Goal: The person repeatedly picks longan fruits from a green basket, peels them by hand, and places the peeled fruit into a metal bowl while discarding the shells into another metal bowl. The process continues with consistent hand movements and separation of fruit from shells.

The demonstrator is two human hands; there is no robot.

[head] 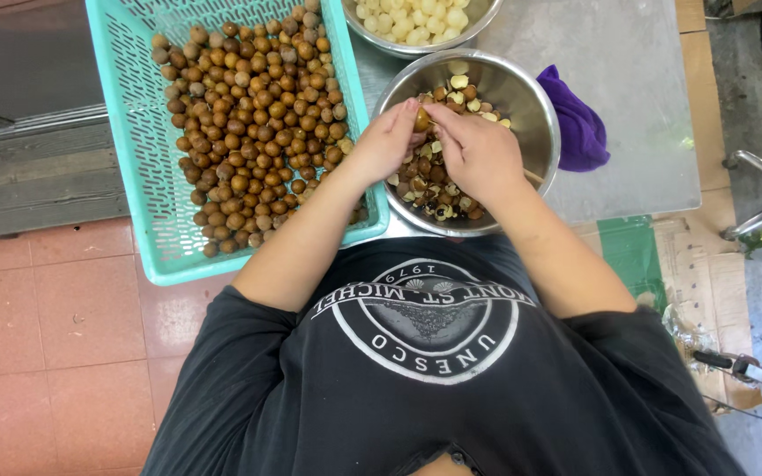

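1. In the head view, your left hand [387, 141] and your right hand [478, 152] meet over a steel bowl [535, 115] that stands on the grey bench [628, 70].
2. Both hands pinch one small brown fruit [421, 119] between the fingertips. The left hand grasps it from the left side and the right hand grasps it from the right side, so no hand is released.
3. The fruit is held above the bowl, just over the heap of brown shells and pale pieces [429, 189] that lies inside, under your hands.
4. To the left of your left hand, just beside the bowl, stands a turquoise plastic basket [134, 132]. It is filled with many round brown fruits [249, 115] with the skin on.
5. Beyond your hands, at the far edge, a second steel bowl [381, 40] holds pale peeled fruits [412, 18].
6. To the right of your right hand, a purple cloth [579, 128] lies on the bench, touching the rim of the near bowl.
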